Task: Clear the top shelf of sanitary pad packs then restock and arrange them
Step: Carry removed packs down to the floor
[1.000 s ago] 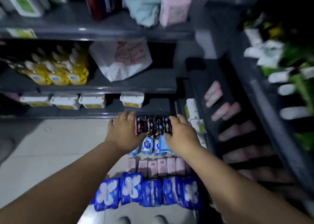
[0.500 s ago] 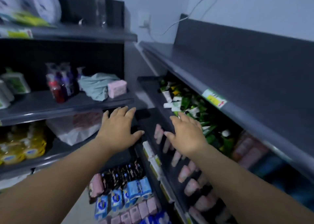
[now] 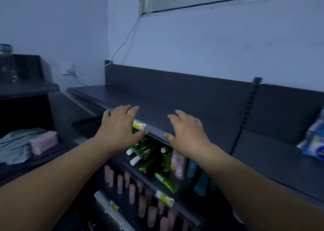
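The dark grey top shelf (image 3: 175, 104) runs from the centre to the right and its near stretch is bare. My left hand (image 3: 121, 125) hovers at its front edge with fingers spread, holding nothing. My right hand (image 3: 187, 130) is raised beside it over the same edge, fingers relaxed and empty. One blue and white sanitary pad pack (image 3: 313, 141) lies on the shelf at the far right. The packs on the floor are out of view.
Below the top shelf lie green tubes (image 3: 149, 153) and pink bottles (image 3: 178, 162), with rows of pink items (image 3: 140, 201) lower down. A side rack at left carries a teal cloth (image 3: 15, 144) and a pink pack (image 3: 43, 141). A wall socket with cable (image 3: 70, 71) sits behind.
My hands let go of the dark packs on the floor and rose empty. The view swung up from the floor to the top shelf.
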A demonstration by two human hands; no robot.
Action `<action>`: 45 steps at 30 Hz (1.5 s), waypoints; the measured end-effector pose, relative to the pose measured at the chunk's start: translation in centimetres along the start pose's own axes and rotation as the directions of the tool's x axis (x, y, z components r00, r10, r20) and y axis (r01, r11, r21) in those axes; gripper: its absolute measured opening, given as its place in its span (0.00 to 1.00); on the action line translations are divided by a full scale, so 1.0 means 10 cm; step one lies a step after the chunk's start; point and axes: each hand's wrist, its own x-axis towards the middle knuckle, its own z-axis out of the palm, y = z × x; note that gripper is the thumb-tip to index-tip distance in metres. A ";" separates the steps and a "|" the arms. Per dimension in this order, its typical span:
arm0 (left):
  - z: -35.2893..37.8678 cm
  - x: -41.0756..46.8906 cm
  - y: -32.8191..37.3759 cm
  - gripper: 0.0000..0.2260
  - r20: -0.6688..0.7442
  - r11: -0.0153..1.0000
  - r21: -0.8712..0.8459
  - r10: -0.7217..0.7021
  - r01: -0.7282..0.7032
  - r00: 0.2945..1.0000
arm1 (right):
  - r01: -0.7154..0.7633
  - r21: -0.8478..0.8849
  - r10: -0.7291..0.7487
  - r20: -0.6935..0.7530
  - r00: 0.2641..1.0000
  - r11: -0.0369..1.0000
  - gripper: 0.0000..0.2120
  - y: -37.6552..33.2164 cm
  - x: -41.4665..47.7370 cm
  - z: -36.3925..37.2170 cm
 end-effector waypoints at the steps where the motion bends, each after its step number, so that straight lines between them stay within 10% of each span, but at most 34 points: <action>1: 0.00 0.05 0.16 0.38 -0.010 1.000 -0.013 0.024 -0.024 1.000 | -0.026 -0.007 0.026 -0.010 1.000 1.000 0.30 0.14 -0.06 -0.06; 20: 0.34 0.84 3.68 0.42 0.059 0.808 -0.443 0.459 -0.389 0.887 | -0.506 -0.086 0.479 -0.219 0.850 0.858 0.33 3.16 -1.38 -0.97; 29: 0.66 1.09 4.89 0.52 0.217 0.611 -0.784 0.434 -0.109 0.874 | -0.703 0.096 0.678 -0.382 0.628 0.705 0.48 4.29 -2.03 -1.20; 36: 1.03 1.44 5.35 0.59 0.334 0.461 -0.879 0.405 0.126 0.851 | -0.894 0.087 0.887 -0.202 0.416 0.439 0.57 4.99 -2.17 -1.30; 45: 1.13 1.61 5.47 0.32 0.182 0.117 -0.982 0.414 0.146 0.892 | -0.670 0.272 0.720 -0.348 0.601 0.691 0.37 5.06 -1.96 -1.29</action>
